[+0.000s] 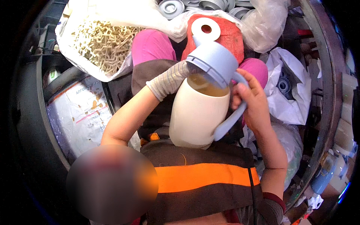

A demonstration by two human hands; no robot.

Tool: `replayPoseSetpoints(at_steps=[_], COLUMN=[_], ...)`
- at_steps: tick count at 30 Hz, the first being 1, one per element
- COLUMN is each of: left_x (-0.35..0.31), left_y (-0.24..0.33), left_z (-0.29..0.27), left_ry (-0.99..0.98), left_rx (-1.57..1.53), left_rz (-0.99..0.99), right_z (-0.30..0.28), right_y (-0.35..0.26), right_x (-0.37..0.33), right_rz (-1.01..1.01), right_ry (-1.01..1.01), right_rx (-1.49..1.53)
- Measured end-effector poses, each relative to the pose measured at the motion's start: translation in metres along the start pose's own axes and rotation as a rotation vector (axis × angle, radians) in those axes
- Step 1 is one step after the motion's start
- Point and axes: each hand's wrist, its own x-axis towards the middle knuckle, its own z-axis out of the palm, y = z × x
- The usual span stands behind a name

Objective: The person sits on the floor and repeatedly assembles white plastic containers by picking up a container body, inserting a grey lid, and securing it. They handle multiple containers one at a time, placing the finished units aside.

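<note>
A cream-white jug [198, 116] stands tilted on my lap, its mouth partly uncovered. Over the mouth sits a light blue collar [215, 62], slanted, with a gap on its left side that shows the inside of the jug. From the collar a light blue handle [228, 123] runs down the jug's right side. My right hand [251, 95] is closed around the upper part of this handle. In a striped knit glove, my left hand [172, 80] reaches to the left side of the collar and grips there; its fingertips are hidden behind the collar.
A white sack [67, 37] of small cream plastic pieces [107, 47] lies at the far left. Grey round parts [171, 8] are at the far edge. A white ring [206, 29] lies on a red cloth [228, 37]. At right is a white bag [288, 97] with a blue round part [284, 85].
</note>
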Motion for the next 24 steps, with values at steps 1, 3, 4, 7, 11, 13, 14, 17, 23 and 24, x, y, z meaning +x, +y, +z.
replayPoseSetpoints(at_steps=[1,3,4,7,11,13,14,17,23,24], left_x=[-0.003,-0.009,-0.016,-0.023,-0.022,-0.023,-0.022,-0.022,-0.025,-0.028], left_y=[-0.001,0.005,0.017,0.001,-0.014,-0.011,-0.009,-0.010,-0.012,-0.011], left_z=[0.004,0.025,0.044,0.019,0.018,0.019,0.020,0.018,0.017,0.017], left_ry=[-0.003,-0.014,-0.091,-0.201,0.003,-0.003,-0.009,-0.027,-0.002,-0.004], left_rx=[0.006,0.023,0.048,-0.052,-0.145,-0.157,-0.159,-0.211,-0.094,-0.038], left_rz=[-0.004,-0.006,0.015,0.131,0.122,0.084,0.063,0.069,0.060,0.085], right_z=[0.000,-0.002,-0.007,-0.007,-0.010,-0.011,-0.011,-0.013,-0.023,-0.021], right_y=[-0.002,-0.011,-0.014,-0.016,-0.010,-0.005,-0.002,0.006,0.030,0.032], right_x=[0.006,0.016,0.017,0.017,0.023,0.029,0.031,0.036,0.043,0.042], right_rz=[0.033,0.027,0.034,0.062,0.068,0.040,0.022,-0.033,-0.272,-0.302], right_ry=[0.036,0.168,0.168,0.143,0.106,0.103,0.104,0.047,0.056,0.056], right_rx=[0.013,0.011,0.005,-0.020,-0.040,-0.111,-0.145,-0.180,-0.427,-0.458])
